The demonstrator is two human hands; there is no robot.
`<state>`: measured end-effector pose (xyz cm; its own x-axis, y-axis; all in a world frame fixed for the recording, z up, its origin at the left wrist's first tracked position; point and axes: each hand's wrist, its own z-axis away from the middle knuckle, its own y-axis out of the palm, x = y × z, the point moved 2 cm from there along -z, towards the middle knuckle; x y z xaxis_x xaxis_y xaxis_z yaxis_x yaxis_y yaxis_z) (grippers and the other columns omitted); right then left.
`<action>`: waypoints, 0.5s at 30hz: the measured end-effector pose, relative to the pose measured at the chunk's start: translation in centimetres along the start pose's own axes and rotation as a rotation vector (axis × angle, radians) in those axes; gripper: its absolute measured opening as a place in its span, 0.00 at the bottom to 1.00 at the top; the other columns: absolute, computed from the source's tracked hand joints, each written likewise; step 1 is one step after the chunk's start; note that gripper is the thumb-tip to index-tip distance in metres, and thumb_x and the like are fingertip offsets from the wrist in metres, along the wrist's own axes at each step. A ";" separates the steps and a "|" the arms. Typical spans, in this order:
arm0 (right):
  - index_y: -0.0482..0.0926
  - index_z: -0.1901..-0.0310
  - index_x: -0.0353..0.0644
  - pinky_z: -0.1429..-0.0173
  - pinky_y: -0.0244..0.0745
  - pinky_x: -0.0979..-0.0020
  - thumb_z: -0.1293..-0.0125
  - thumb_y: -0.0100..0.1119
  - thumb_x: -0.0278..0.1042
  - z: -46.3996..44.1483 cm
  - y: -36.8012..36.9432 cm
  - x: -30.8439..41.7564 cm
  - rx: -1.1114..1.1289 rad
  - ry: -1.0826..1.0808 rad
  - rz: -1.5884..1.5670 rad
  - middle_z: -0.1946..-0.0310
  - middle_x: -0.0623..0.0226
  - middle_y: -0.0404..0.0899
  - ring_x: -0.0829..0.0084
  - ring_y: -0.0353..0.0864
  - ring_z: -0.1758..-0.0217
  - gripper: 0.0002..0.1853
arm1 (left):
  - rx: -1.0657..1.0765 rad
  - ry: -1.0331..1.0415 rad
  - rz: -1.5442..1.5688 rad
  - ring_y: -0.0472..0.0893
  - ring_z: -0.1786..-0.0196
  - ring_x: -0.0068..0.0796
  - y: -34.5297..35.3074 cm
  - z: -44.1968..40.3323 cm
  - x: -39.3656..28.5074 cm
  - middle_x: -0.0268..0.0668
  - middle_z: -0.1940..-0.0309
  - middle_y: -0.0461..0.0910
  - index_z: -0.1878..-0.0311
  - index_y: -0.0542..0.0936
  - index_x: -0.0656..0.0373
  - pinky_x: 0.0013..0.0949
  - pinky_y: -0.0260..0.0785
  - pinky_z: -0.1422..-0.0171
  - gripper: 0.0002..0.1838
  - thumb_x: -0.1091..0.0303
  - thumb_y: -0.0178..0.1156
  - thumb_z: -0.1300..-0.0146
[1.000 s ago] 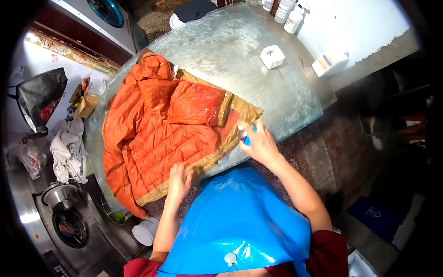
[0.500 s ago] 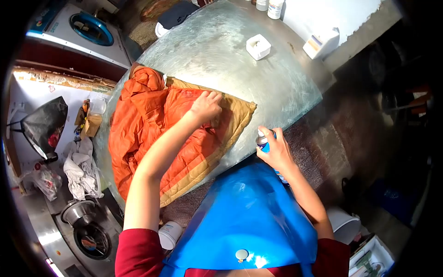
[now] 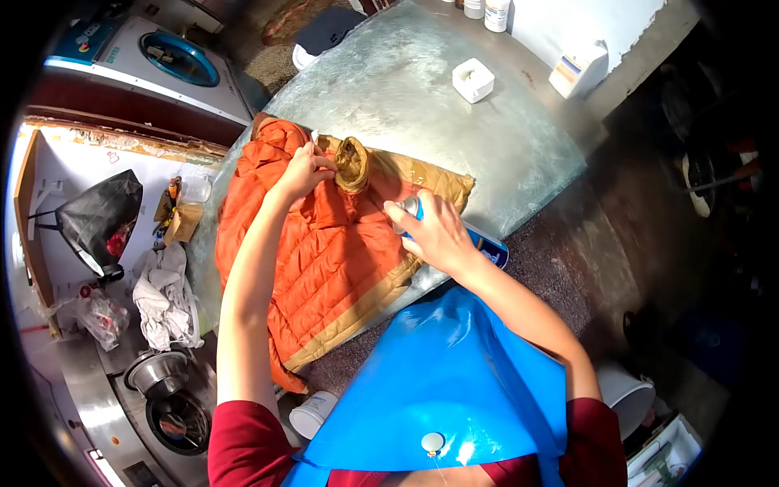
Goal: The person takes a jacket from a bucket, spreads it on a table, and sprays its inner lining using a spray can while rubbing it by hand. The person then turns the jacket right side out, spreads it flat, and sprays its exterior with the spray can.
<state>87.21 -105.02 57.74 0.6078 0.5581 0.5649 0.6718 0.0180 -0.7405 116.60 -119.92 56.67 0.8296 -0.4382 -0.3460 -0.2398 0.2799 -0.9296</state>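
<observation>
An orange quilted jacket with tan trim is spread over the metal-topped table. My left hand is closed on its orange fabric near the top, beside a tan cuff whose round opening faces up. In my right hand is a blue spray can, tilted, its white top pointing left toward the jacket. The can's middle is hidden behind my fingers and wrist.
A white square container stands on the table, with a white jug farther right. Left of the table are white cloths and metal bowls. A white bucket sits below, beside my blue apron.
My left hand has shifted left and lifted the sleeve, so the tan cuff now shows. My right hand has brought the spray can up and left over the jacket, tipping it from upright.
</observation>
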 end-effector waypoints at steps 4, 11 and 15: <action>0.67 0.37 0.60 0.53 0.72 0.54 0.53 0.72 0.32 -2.1 0.3 1.4 -0.041 -0.039 0.014 0.55 0.53 0.65 0.50 0.72 0.55 0.39 | -0.040 0.054 0.064 0.70 0.53 0.39 -1.5 0.0 -0.4 0.37 0.64 0.72 0.64 0.87 0.52 0.38 0.64 0.47 0.10 0.69 0.71 0.53; 0.68 0.39 0.58 0.53 0.72 0.52 0.52 0.71 0.32 -2.5 1.0 2.2 -0.019 0.024 0.046 0.56 0.52 0.66 0.49 0.73 0.56 0.36 | -0.061 0.112 0.069 0.68 0.56 0.37 -2.6 -0.6 -2.4 0.35 0.66 0.70 0.66 0.87 0.53 0.37 0.62 0.49 0.08 0.68 0.71 0.52; 0.70 0.42 0.57 0.58 0.71 0.55 0.52 0.68 0.31 -2.7 0.7 3.0 -0.077 -0.005 0.050 0.60 0.55 0.65 0.54 0.71 0.60 0.32 | -0.031 0.176 0.068 0.69 0.55 0.37 -2.2 -1.3 -2.6 0.35 0.67 0.70 0.67 0.86 0.53 0.38 0.63 0.49 0.08 0.68 0.72 0.54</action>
<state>90.66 -105.52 59.89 0.6391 0.5611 0.5261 0.6716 -0.0735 -0.7373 114.33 -120.52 59.39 0.7104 -0.5625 -0.4229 -0.3106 0.2885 -0.9057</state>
